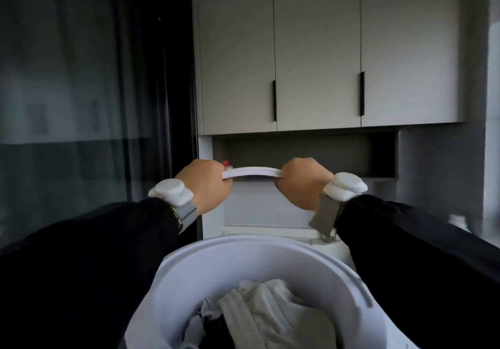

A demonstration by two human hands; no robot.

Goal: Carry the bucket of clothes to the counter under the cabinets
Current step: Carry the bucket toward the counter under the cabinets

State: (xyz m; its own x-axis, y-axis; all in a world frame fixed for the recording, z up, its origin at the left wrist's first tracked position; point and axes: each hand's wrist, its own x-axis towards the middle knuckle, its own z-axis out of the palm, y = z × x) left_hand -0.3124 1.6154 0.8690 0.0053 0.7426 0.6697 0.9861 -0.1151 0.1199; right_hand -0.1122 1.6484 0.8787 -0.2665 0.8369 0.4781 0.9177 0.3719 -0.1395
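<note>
A white bucket hangs low in the middle of the head view, with white and dark clothes piled inside. Its white handle arches up in front of me. My left hand grips the handle's left end and my right hand grips its right end, both fists closed around it. Straight ahead, the counter sits in a recess below grey cabinets with black pull handles. The bucket is held short of the counter, above its front.
A dark glass door or panel fills the left side. A small red-topped item stands on the counter behind the handle. A bright window edge lies at the far right. Black sleeves and white wrist devices cover both forearms.
</note>
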